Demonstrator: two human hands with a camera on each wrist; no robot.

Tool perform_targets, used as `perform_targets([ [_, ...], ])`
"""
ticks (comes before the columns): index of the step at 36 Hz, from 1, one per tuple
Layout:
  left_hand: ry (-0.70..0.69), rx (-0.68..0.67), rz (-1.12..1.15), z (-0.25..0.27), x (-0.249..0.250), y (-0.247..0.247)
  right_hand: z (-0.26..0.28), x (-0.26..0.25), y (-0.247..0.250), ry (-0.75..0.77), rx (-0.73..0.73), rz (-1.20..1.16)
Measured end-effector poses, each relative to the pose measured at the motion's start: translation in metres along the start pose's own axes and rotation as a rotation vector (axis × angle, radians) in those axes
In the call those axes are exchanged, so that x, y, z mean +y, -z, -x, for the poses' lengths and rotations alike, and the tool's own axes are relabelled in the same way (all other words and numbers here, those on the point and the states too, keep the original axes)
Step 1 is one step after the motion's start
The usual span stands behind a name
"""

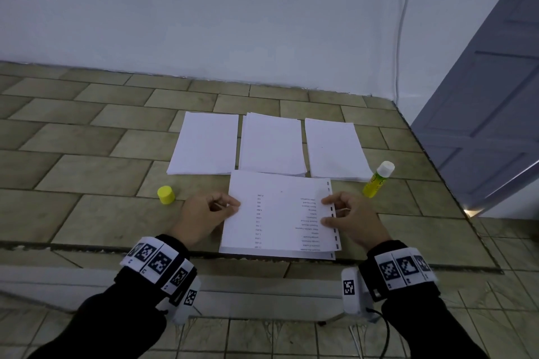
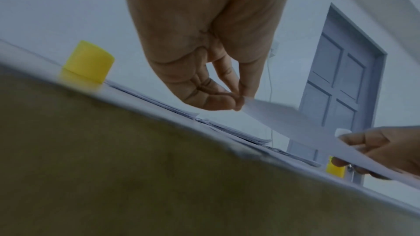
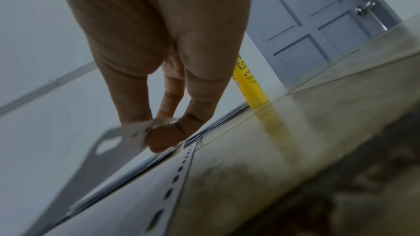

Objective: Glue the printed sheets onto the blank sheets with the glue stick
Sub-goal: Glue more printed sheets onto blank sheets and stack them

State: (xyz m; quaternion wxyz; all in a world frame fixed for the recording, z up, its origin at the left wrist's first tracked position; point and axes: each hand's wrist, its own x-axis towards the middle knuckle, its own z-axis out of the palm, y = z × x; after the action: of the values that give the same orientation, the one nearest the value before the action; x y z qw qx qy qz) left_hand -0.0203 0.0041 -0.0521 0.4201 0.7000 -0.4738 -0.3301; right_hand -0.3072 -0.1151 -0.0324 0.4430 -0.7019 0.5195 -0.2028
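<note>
A printed sheet (image 1: pixel 280 210) with upside-down text and punched holes along its right edge is held just above a stack of printed sheets (image 1: pixel 277 253) at the near edge of the tiled surface. My left hand (image 1: pixel 224 204) pinches its left edge (image 2: pixel 247 103). My right hand (image 1: pixel 329 210) pinches the right, punched edge (image 3: pixel 145 128). Three piles of blank sheets lie behind: left (image 1: pixel 205 143), middle (image 1: pixel 272 144), right (image 1: pixel 334 148). The uncapped yellow glue stick (image 1: pixel 379 179) stands right of the sheets (image 3: pixel 250 85). Its yellow cap (image 1: pixel 166 195) sits to the left (image 2: pixel 87 60).
The tiled surface (image 1: pixel 87 154) ends at a white wall (image 1: pixel 233 23) behind and drops off at the near and right edges. A grey door (image 1: pixel 495 96) stands at the right. A white cable (image 1: pixel 401 38) hangs down the wall.
</note>
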Motion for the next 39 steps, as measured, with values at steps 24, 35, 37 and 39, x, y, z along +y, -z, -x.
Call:
perform_targets([
  [24,-0.126,-0.021,-0.320,-0.004,-0.012,-0.004,0.002,0.014,-0.007,0.068,-0.085,0.281],
  [35,-0.149,-0.024,-0.323,-0.001,-0.011,-0.004,0.001,0.017,-0.006,0.068,-0.094,0.247],
  [37,-0.146,-0.024,-0.325,0.000,-0.011,-0.004,0.001,0.018,-0.006,0.068,-0.097,0.253],
  [39,-0.132,-0.026,-0.324,0.000,-0.010,-0.004,0.000,0.018,-0.006,0.067,-0.093,0.252],
])
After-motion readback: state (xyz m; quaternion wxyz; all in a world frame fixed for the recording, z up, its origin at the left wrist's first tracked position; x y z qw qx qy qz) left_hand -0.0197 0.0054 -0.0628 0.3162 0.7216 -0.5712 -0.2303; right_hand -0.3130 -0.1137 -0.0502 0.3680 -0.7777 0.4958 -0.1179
